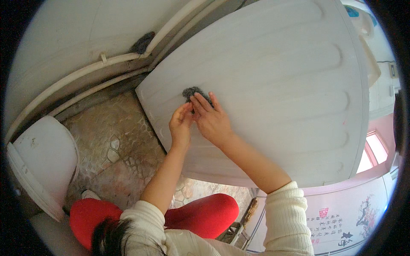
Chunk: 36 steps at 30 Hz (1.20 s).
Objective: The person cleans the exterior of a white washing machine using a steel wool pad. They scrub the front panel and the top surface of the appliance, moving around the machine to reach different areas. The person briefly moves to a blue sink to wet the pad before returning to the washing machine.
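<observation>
A dark grey steel-wool-like scouring pad [191, 92] lies against the large pale ribbed panel [275, 96]. My right hand [211, 120] presses the pad to the panel with its fingers spread flat over it. My left hand [181, 123] is right beside it, fingers bent and touching the pad's lower edge near my right fingertips; whether they grip it is hidden. Faint smudges run along the panel's ribs.
White pipes [123, 58] run along the wall at the left, with a dark object [143, 42] behind them. A white rounded bin or basin [48, 153] stands at the lower left on the stone-patterned floor [112, 169]. A decorated white panel [336, 217] is at the lower right.
</observation>
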Each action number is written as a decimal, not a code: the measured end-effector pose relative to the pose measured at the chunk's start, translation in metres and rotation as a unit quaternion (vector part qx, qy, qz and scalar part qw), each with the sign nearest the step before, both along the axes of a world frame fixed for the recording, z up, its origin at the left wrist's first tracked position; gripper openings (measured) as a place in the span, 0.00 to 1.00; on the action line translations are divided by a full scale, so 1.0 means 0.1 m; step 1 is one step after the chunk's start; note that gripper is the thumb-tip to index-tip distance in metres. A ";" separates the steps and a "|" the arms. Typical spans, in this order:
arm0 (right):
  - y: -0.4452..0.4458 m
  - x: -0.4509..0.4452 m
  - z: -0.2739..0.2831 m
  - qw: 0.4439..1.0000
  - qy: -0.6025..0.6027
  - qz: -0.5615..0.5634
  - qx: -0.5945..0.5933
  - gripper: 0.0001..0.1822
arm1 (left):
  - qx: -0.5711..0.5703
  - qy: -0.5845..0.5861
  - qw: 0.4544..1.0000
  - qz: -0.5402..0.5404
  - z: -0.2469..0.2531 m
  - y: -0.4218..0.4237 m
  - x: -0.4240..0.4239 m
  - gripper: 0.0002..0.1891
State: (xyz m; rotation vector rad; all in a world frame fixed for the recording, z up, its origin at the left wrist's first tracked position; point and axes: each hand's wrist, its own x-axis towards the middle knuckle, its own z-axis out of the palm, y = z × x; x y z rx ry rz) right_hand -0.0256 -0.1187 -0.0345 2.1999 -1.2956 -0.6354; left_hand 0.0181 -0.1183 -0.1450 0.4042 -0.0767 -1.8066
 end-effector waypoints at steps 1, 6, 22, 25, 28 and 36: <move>0.00 -0.01 0.04 1.000 0.015 -0.004 0.004 0.15 | -0.001 0.005 1.000 -0.001 0.03 0.00 0.00 0.15; 0.13 0.00 0.74 0.999 0.050 -0.022 0.005 0.14 | -0.016 0.054 0.997 -0.043 0.37 0.08 0.18 0.14; -0.08 0.08 0.56 0.979 -0.119 -0.143 -0.080 0.19 | 0.036 -0.341 0.938 0.059 -0.18 0.25 -0.27 0.17; 0.03 -0.07 0.46 0.997 0.071 -0.010 0.011 0.18 | -0.009 -0.414 0.910 0.015 -0.18 0.38 -0.23 0.19; -0.02 -0.02 0.83 0.998 0.057 -0.008 -0.041 0.18 | -0.007 -0.419 0.908 0.010 -0.45 0.32 -0.19 0.19; 0.01 0.01 2.60 0.904 0.195 -0.002 -0.381 0.21 | 0.015 -0.400 0.914 -0.061 -0.17 0.32 -0.14 0.21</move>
